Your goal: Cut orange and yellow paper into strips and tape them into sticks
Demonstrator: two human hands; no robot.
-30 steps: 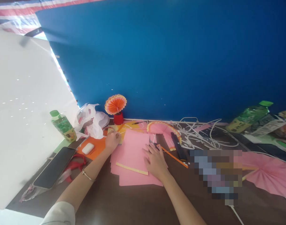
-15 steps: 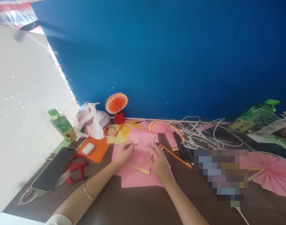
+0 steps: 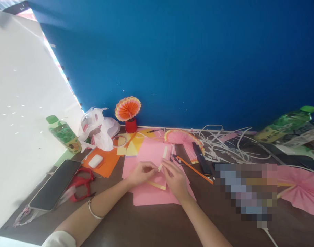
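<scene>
Both hands, left hand (image 3: pixel 141 172) and right hand (image 3: pixel 175 178), pinch a small white stick (image 3: pixel 163 158) over the pink paper sheets (image 3: pixel 151 192) near the desk's back edge, and loose fingers might drop it.

A dark brown table (image 3: pixel 136 223) stands against the blue wall, carrying pink paper sheets (image 3: pixel 151 195), an orange sheet (image 3: pixel 109 164), red scissors (image 3: pixel 81 181) and a phone (image 3: pixel 55 185). Farther back lie 2 green bottles (image 3: pixel 61 133) (image 3: pixel 285 123), a white plastic bag (image 3: pixel 100 130), tangled white cables (image 3: pixel 223 144) and pink paper fans (image 3: pixel 301 185).

Bright daylight from upper left, soft focus, wide-angle edge distortion, pixelated patch
</scene>
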